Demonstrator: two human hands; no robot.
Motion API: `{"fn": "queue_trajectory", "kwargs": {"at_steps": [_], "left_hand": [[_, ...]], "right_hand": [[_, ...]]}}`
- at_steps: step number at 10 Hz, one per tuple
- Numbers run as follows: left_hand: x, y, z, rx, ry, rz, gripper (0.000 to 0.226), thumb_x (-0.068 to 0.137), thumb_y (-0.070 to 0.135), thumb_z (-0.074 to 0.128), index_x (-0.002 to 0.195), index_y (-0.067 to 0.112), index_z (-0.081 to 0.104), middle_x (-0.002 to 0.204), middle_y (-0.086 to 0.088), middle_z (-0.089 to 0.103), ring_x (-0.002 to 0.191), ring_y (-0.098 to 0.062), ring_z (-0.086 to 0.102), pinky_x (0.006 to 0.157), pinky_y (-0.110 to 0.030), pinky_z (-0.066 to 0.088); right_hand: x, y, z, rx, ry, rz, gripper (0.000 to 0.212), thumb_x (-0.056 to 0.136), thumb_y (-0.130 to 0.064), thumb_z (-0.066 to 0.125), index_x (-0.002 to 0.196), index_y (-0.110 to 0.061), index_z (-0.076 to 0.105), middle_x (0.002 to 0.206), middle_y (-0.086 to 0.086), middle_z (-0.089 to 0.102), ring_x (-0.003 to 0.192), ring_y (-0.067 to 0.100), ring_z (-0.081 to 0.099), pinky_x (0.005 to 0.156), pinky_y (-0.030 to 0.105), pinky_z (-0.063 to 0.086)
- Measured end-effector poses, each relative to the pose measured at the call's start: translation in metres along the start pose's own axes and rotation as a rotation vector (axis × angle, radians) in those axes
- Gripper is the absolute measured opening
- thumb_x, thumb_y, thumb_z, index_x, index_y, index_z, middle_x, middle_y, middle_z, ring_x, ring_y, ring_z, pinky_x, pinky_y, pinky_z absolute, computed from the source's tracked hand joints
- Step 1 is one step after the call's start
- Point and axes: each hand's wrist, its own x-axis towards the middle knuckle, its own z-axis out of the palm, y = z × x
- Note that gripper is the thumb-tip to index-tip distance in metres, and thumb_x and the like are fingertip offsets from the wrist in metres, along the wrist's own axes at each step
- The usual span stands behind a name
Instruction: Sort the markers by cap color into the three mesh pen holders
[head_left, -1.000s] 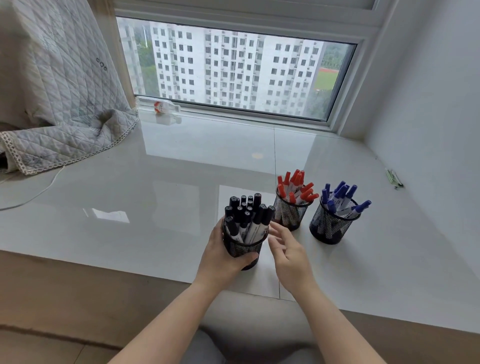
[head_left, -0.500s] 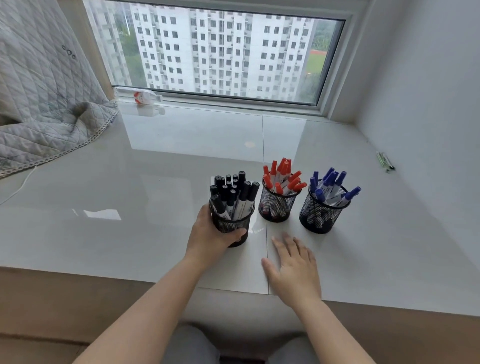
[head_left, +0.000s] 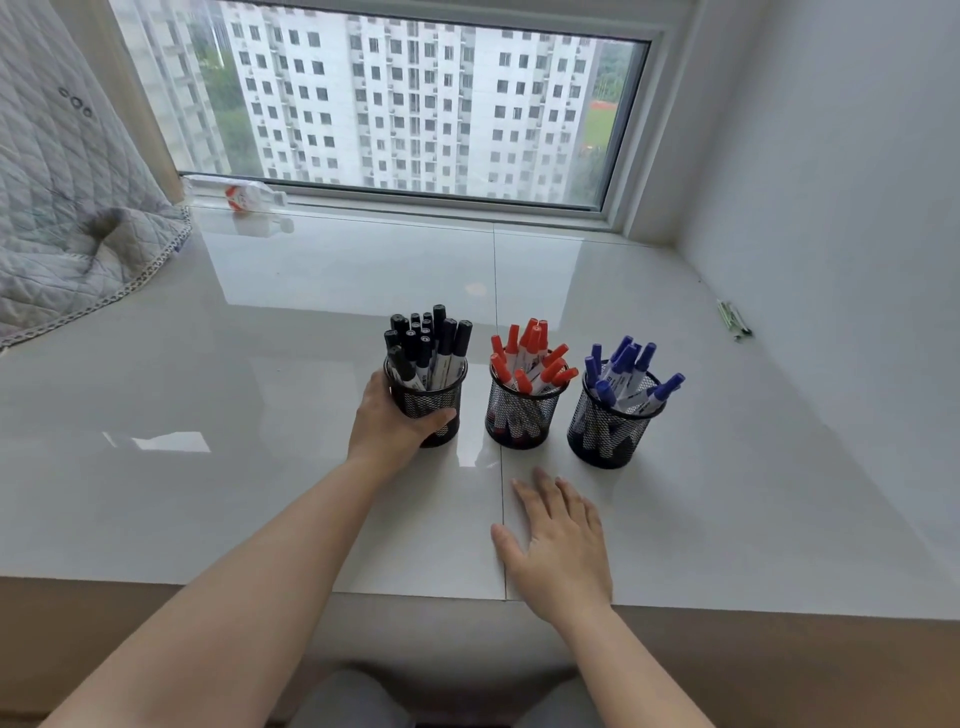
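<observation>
Three black mesh pen holders stand in a row on the white ledge. The left holder carries several black-capped markers, and my left hand grips it from the left, thumb across its front. The middle holder is full of red-capped markers. In the right holder stand blue-capped markers. My right hand rests flat on the ledge in front of the middle and right holders, fingers spread, holding nothing.
A quilted grey blanket lies at the far left. A plastic bottle lies by the window frame. A small green item sits near the right wall. The ledge's front edge runs below my hands.
My left hand has slid the black-marker holder away from me, into line with the other two. My right hand has dropped from beside that holder to lie flat on the ledge.
</observation>
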Motion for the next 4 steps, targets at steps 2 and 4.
{"fn": "queue_trajectory", "kwargs": {"at_steps": [2,4], "left_hand": [[-0.004,-0.003,0.003,0.012,-0.019,-0.056,0.077,0.065,0.029,0.081,0.130,0.020,0.041,0.130,-0.002,0.045,0.119,-0.020,0.048,0.099,-0.034,0.041],[-0.070,-0.014,-0.025,-0.103,0.093,-0.036,0.046,0.081,0.014,0.068,0.122,0.022,0.050,0.123,0.003,0.056,0.103,-0.010,0.059,0.093,-0.029,0.047]], "right_hand": [[0.000,0.000,0.000,0.001,0.004,0.008,0.063,0.086,-0.062,0.024,0.143,-0.038,0.021,0.157,-0.011,0.008,0.143,0.013,0.005,0.117,0.037,0.001],[-0.007,0.002,0.001,0.119,0.159,-0.005,0.045,0.086,-0.045,0.045,0.128,-0.028,0.049,0.140,-0.007,0.043,0.131,0.015,0.034,0.111,0.028,0.020]]}}
